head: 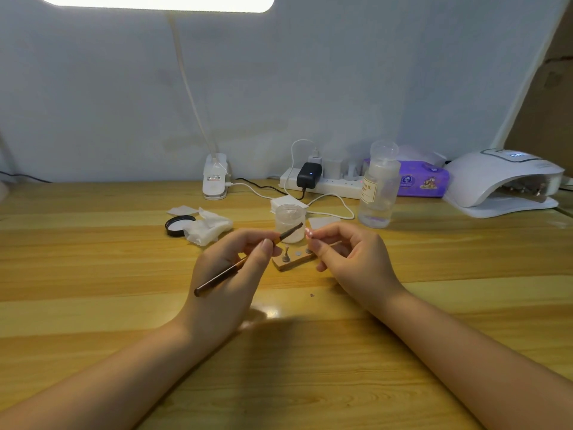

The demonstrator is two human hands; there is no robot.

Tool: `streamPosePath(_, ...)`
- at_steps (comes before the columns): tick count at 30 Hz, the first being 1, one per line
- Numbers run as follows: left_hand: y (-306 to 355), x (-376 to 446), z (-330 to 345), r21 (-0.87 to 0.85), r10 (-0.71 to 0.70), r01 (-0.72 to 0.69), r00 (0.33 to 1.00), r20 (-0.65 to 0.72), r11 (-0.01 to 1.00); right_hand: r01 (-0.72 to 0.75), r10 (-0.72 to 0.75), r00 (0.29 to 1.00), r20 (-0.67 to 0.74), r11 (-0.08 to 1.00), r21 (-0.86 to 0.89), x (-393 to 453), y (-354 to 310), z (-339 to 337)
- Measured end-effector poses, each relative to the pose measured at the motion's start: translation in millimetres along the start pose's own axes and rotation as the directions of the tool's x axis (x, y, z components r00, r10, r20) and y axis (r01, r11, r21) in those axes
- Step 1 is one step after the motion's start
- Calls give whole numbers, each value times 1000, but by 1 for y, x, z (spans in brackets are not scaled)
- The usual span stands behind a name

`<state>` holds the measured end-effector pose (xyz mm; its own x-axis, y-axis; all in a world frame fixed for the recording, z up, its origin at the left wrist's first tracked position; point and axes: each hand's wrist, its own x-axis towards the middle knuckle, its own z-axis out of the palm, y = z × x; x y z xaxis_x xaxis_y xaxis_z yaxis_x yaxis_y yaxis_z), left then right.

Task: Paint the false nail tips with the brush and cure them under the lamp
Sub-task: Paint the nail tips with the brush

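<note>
The left hand (231,268) grips a slim brown brush (248,260), its dark tip aimed right toward a small pink false nail tip (308,233) pinched in the right hand (350,259). Both are held above a little wooden block stand (294,259) on the striped wooden surface (434,305). This looks like the painting step, bristles just short of the tip. Next comes a steady stroke across it, then a carry to the white dome-shaped curing lamp (502,181) at far right.

Single head-worn view, looking forward and down, close over wooden table (93,305), wall behind
</note>
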<state>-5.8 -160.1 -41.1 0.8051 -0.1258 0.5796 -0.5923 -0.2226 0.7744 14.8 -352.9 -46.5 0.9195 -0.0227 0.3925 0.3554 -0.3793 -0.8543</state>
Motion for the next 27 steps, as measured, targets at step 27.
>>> streamPosePath(27,5,-4,1,10,34,-35,996,77,999,43,-44,996,-74,999,-19,2,0,-1)
